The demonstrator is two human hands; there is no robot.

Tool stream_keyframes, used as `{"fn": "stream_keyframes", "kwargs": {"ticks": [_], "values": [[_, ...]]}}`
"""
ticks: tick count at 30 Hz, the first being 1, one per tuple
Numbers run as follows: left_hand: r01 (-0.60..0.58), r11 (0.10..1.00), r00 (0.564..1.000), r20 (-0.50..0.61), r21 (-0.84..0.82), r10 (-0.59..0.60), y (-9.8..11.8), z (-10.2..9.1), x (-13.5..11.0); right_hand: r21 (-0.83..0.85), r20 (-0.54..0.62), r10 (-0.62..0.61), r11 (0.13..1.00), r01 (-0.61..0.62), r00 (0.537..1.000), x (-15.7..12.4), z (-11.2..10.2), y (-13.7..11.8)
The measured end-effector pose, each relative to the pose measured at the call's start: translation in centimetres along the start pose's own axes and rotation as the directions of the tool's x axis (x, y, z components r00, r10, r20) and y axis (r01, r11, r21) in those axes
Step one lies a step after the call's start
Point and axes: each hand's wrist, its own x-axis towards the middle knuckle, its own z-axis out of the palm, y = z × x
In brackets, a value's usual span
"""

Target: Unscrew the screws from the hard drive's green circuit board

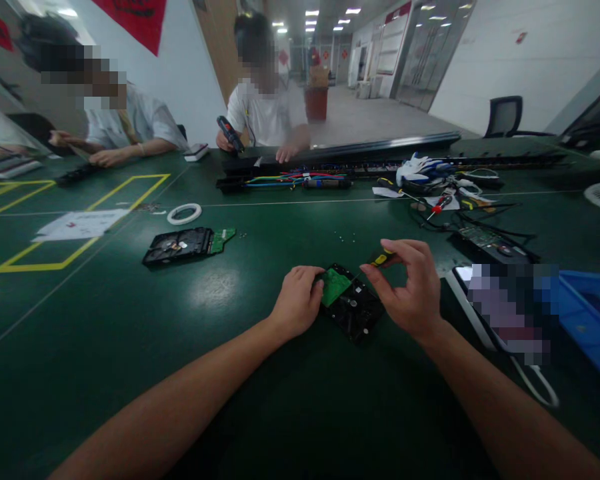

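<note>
While it lies flat on the green table [105, 320], the black hard drive [356, 310] seems stiff and compact, its circuit board [337, 285] fragile; I'd hold the casing's sides. At nine o'clock, the left hand [296, 301] touches it, pinching or pressing, I can't tell. Near three, the right hand [414, 288] pinches a screwdriver [381, 259]. Tiny screws [341, 239] lie at twelve.

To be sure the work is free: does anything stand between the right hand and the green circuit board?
Nothing visible does: the right hand holds a screwdriver that points toward the green circuit board; the left hand is at its left edge.
</note>
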Motion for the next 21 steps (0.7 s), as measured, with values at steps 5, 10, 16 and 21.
{"fn": "stream_keyframes", "kwargs": {"ticks": [5,10,16,21], "values": [[0.003,1.0,1.0,0.002,-0.008,-0.003,-0.02,-0.03,-0.05,0.024,-0.006,0.002,1.0,-0.002,1.0,-0.18,0.15,0.12],[-0.009,1.0,1.0,-0.001,-0.007,0.009,-0.21,-0.02,-0.16,0.104,0.07,0.064,0.992,-0.072,0.995,-0.52,0.12,-0.09],[-0.018,1.0,1.0,0.006,-0.006,0.018,-0.38,0.01,-0.14,0.013,0.051,0.026,1.0,-0.027,0.998,-0.22,-0.03,-0.37],[-0.009,1.0,1.0,0.01,-0.004,0.009,-0.28,-0.03,-0.1,-0.029,0.007,0.006,1.0,-0.006,1.0,0.04,-0.09,-0.38]]}}
